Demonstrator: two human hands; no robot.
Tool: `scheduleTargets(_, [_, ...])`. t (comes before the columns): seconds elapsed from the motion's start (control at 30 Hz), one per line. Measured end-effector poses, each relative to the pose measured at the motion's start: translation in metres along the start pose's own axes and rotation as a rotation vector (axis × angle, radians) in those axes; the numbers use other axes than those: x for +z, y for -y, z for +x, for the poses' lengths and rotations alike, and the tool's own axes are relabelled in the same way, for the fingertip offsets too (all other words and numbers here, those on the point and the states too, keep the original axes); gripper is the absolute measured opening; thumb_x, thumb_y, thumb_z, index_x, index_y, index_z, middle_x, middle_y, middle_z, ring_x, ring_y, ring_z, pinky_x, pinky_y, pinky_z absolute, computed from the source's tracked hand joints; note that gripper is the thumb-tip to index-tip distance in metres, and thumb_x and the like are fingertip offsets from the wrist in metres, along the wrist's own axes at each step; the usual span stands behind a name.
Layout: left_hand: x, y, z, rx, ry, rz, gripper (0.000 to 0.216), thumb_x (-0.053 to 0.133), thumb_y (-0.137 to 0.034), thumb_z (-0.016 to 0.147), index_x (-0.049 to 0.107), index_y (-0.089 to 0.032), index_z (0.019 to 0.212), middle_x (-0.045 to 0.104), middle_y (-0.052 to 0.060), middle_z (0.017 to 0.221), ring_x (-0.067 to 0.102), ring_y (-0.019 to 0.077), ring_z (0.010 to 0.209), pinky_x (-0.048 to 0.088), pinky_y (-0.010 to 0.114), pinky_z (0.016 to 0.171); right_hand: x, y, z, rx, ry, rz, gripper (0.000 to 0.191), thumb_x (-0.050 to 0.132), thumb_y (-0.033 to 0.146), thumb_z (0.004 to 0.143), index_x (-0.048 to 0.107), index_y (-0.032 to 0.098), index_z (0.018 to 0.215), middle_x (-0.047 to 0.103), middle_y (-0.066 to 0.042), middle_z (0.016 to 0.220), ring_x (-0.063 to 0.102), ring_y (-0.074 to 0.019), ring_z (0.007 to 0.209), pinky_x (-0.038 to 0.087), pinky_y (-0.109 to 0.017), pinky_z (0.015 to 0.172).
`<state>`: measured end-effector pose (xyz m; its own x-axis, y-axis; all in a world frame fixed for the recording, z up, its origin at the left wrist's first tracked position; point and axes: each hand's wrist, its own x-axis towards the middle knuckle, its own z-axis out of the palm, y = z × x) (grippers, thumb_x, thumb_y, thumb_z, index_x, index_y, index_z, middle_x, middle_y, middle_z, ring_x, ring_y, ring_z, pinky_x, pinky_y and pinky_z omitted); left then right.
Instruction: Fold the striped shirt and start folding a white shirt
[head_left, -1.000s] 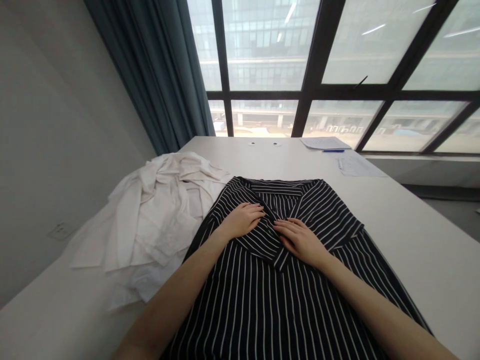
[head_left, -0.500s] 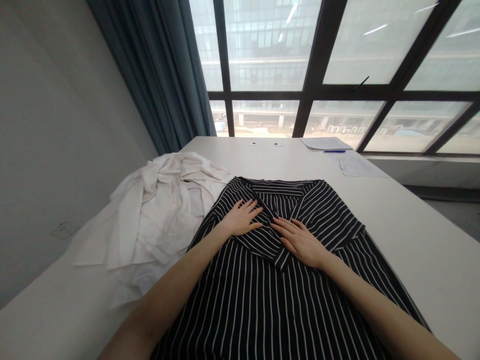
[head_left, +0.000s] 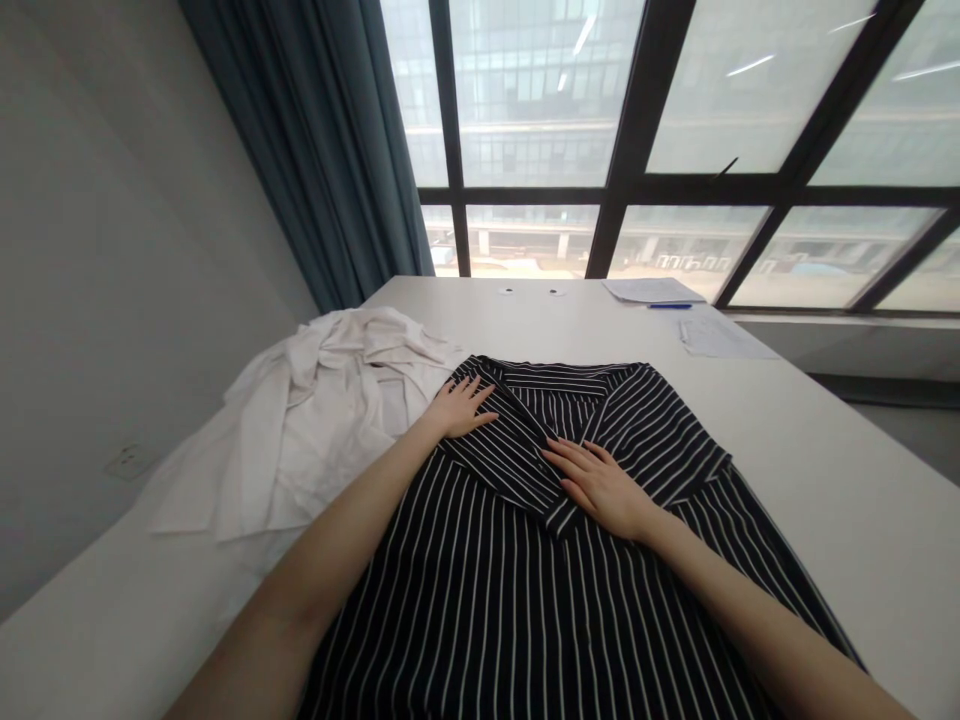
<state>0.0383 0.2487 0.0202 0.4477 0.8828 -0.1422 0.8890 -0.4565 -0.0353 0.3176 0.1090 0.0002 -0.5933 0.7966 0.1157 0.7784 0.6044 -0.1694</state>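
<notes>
A black shirt with thin white stripes [head_left: 525, 590] lies spread flat on the white table [head_left: 840, 480], collar toward the window. My left hand [head_left: 459, 406] rests open on the shirt's left shoulder, fingers spread, close to the garment's left edge. My right hand [head_left: 600, 484] lies open and flat on the chest just below the collar, holding nothing.
A crumpled white garment [head_left: 315, 430] is heaped on the table to the left of the striped shirt. Papers [head_left: 716, 335] and a blue pen [head_left: 669, 306] lie at the far right edge by the window. A dark curtain [head_left: 330, 150] hangs at the back left.
My left hand has slid outward and away from me, from near the collar's middle to the left shoulder, and its fingers have spread. My right hand has stayed in place.
</notes>
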Motion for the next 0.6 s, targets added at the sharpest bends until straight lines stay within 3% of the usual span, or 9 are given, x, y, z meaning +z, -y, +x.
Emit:
scheduleTargets(0.2, [-0.005, 0.006, 0.01, -0.071, 0.05, -0.023, 0.079, 0.026, -0.067, 0.093, 0.018, -0.019, 0.154, 0.017, 0.012, 0.159, 0.016, 0.0265, 0.147, 0.015, 0.044, 0.118, 0.0, 0.0, 0.0, -0.001, -0.006, 0.002, 0.05, 0.025, 0.041, 0.102, 0.034, 0.027, 0.149, 0.035, -0.003, 0.155, 0.031, -0.0194, 0.142, 0.026, -0.048, 0.115])
scheduleTargets(0.33, [-0.011, 0.001, 0.022, -0.131, 0.075, -0.02, 0.075, 0.035, -0.059, 0.093, 0.028, -0.013, 0.151, 0.026, 0.017, 0.156, 0.024, 0.0289, 0.145, 0.021, 0.045, 0.116, 0.0, 0.0, 0.0, -0.011, -0.014, -0.002, 0.049, 0.027, 0.039, 0.101, 0.035, 0.027, 0.148, 0.036, -0.003, 0.154, 0.031, -0.0192, 0.142, 0.027, -0.048, 0.114])
scheduleTargets(0.47, [-0.011, -0.021, 0.029, -0.162, 0.02, -0.01, 0.069, 0.044, -0.044, 0.092, 0.031, -0.004, 0.147, 0.029, 0.025, 0.152, 0.027, 0.0359, 0.142, 0.021, 0.051, 0.115, 0.0, 0.0, 0.0, -0.014, -0.022, -0.003, 0.049, 0.028, 0.037, 0.101, 0.034, 0.028, 0.149, 0.037, -0.003, 0.154, 0.032, -0.0196, 0.142, 0.028, -0.049, 0.114])
scheduleTargets(0.6, [-0.003, -0.052, 0.02, -0.076, -0.033, -0.029, 0.067, 0.038, -0.043, 0.094, 0.029, -0.005, 0.148, 0.022, 0.022, 0.156, 0.021, 0.0326, 0.145, 0.018, 0.05, 0.116, 0.0, 0.0, 0.0, -0.019, -0.027, -0.007, 0.049, 0.03, 0.037, 0.101, 0.033, 0.029, 0.149, 0.038, -0.003, 0.153, 0.033, -0.0202, 0.141, 0.029, -0.048, 0.113])
